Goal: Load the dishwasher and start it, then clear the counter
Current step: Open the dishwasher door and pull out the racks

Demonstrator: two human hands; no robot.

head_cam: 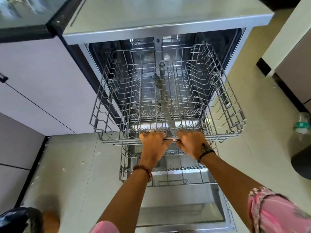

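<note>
The dishwasher stands open in front of me, its door folded down flat. The upper wire rack is drawn out over the door and holds no dishes. My left hand and my right hand both grip the front rail of this rack, side by side at its middle, fingers curled over the wire. Below my wrists the lower wire rack sticks out a little, also without dishes. The counter top above the machine looks bare in this view.
Pale cabinet doors run along the left. A dark round bin stands on the tiled floor at the right, with a plastic bottle beside it. A dark shiny object lies at the bottom left corner.
</note>
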